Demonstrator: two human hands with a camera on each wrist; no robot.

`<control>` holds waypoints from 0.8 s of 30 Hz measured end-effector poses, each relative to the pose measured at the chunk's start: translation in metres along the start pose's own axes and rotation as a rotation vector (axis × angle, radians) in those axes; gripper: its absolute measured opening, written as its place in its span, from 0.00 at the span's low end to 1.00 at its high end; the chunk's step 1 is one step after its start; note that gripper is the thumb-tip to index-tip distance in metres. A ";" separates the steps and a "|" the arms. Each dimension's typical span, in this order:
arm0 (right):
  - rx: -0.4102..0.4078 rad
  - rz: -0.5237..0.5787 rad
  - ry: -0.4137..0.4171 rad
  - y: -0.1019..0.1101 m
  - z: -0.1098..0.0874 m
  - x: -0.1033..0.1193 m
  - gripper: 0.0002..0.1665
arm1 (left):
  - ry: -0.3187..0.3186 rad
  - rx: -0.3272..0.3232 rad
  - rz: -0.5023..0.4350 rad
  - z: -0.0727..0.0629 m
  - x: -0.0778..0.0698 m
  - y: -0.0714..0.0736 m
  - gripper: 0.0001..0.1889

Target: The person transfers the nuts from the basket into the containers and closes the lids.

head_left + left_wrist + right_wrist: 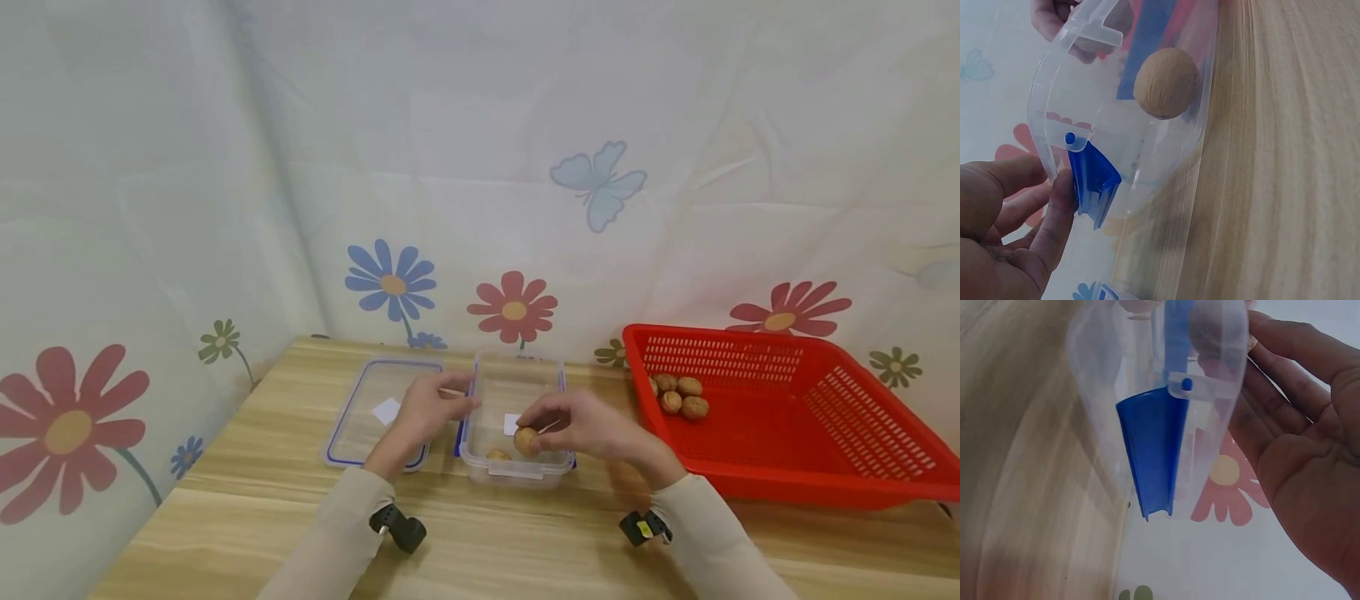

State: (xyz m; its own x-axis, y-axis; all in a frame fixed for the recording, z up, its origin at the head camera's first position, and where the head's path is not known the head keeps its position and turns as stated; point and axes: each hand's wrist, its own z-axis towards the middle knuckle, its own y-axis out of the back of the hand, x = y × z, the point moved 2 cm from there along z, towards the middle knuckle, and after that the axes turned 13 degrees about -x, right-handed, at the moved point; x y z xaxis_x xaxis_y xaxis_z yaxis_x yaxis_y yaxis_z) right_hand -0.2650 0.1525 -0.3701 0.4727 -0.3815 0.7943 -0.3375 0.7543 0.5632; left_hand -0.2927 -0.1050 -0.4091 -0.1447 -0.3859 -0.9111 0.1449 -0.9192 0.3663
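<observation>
In the head view, a clear plastic storage box [480,472] with blue side latches stands on the wooden table. My right hand [592,425] pinches a walnut [526,442] between thumb and fingers, over the front part of the box. Another walnut [498,455] lies inside at the front left, and the left wrist view shows it through the wall. At the left rim is my left hand [435,406], its thumb and a finger pinching the edge beside a hanging blue latch [1094,181]. The right wrist view shows the other latch [1154,450] hanging down, with the right hand beyond the rim.
Left of the box lies its clear lid [352,425] with a blue seal. A red plastic basket [787,483] stands on the right, several walnuts [694,407] gathered in its left end. A flowered cloth [480,208] hangs behind the table.
</observation>
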 end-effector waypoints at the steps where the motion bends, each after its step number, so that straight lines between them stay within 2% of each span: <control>1: 0.004 -0.004 -0.002 -0.001 0.000 0.000 0.16 | -0.001 -0.001 0.002 0.000 0.000 0.000 0.22; 11: 0.042 -0.012 -0.021 -0.006 0.001 -0.003 0.14 | 0.009 0.004 0.005 0.000 0.001 0.000 0.23; 17: 0.077 -0.074 0.019 -0.010 0.003 -0.002 0.13 | 0.017 0.007 0.004 0.001 0.001 0.000 0.23; 24: 0.085 -0.140 0.023 -0.014 0.004 0.001 0.12 | 0.016 0.010 0.004 0.000 0.000 0.001 0.23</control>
State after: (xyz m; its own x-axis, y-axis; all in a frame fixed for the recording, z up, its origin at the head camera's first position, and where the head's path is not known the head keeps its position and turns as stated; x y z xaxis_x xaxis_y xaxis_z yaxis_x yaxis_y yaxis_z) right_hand -0.2633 0.1396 -0.3764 0.5384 -0.4668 0.7016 -0.3338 0.6464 0.6862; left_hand -0.2930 -0.1056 -0.4087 -0.1280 -0.3884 -0.9126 0.1361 -0.9183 0.3717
